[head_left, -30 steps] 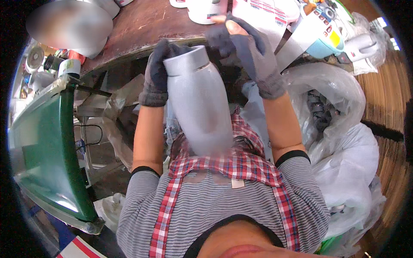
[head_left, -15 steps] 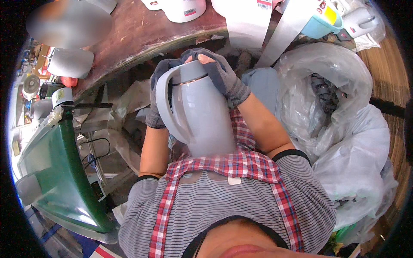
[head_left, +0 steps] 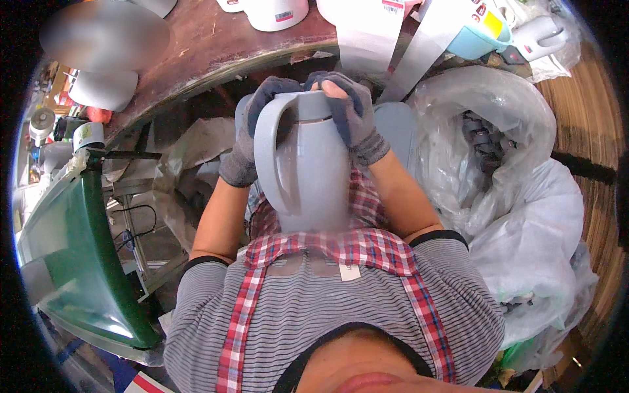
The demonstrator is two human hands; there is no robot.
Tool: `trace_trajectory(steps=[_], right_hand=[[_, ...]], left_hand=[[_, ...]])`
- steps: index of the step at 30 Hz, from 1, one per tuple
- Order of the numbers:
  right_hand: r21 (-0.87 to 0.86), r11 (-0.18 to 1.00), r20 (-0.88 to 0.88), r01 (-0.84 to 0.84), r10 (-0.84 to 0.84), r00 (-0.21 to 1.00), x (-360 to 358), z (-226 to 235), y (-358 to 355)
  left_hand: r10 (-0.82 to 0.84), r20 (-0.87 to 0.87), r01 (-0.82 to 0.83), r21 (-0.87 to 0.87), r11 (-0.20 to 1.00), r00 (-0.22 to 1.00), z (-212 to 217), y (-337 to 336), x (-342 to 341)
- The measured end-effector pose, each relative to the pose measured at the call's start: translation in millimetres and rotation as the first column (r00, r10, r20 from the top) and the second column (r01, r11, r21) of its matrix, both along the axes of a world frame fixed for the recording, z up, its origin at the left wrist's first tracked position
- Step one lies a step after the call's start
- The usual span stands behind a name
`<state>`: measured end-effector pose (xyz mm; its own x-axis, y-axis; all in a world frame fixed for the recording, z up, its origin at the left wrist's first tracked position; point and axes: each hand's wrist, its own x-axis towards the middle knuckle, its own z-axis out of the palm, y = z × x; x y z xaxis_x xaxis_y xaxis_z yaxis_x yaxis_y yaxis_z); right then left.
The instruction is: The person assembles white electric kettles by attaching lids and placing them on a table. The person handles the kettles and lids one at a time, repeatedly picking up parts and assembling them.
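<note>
A light grey jug (head_left: 316, 164) with a large loop handle on its left stands nearly upright in front of my apron, its rim away from me. A thin band circles it just below the top. My left hand (head_left: 255, 121), in a grey fingerless glove, is closed around the far left side of the top, partly hidden by the handle. Gloved the same way, my right hand (head_left: 354, 114) curls over the right side of the rim, with a bare thumb showing near the top. What the fingertips do on the far side is hidden.
Ahead is a dark red worktable (head_left: 196, 39) with white containers (head_left: 278, 13) and a light blue tub (head_left: 478, 36). A clear plastic bag (head_left: 445, 144) holding dark parts stands at my right. A green machine cover (head_left: 72, 255) is at my left.
The jug has turned slightly and stands straighter. My left hand shows more beside the handle, its forearm farther out. The surroundings have shifted a little left in view.
</note>
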<state>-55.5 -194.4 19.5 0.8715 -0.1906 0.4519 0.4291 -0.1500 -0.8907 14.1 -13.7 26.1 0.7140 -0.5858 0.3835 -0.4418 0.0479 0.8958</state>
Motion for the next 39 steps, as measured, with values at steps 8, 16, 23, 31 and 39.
trace_trajectory(steps=[8, 16, 23, 31, 39], right_hand=[[-0.117, 0.992, 0.065, 0.052, -0.045, 0.997, 21.9, -13.8, 14.5], [0.065, 0.997, -0.051, 0.045, -0.042, 0.998, -2.2, -19.2, 9.5], [0.023, 0.994, 0.065, -0.104, 0.102, 0.993, 13.4, 7.8, -21.7], [0.127, 0.918, -0.423, -0.375, 0.392, 0.817, 43.2, 64.7, -15.5], [-0.37, 0.847, -0.014, -0.381, 0.404, 0.914, 72.4, 21.7, -13.3]], left_hand=[[0.18, 0.204, -0.192, 0.041, 0.981, 0.962, 21.7, -1.5, -3.8], [0.187, 0.255, -0.227, 0.135, 0.965, 0.949, 14.8, -7.4, -16.3], [0.084, 0.171, -0.087, 0.011, 0.996, 0.982, 26.5, -13.2, -11.8], [0.064, 0.063, -0.063, -0.024, 0.998, 0.996, 39.0, -17.0, -24.0], [0.055, 0.058, -0.047, -0.135, 0.99, 0.997, 22.7, 3.0, -12.2]])
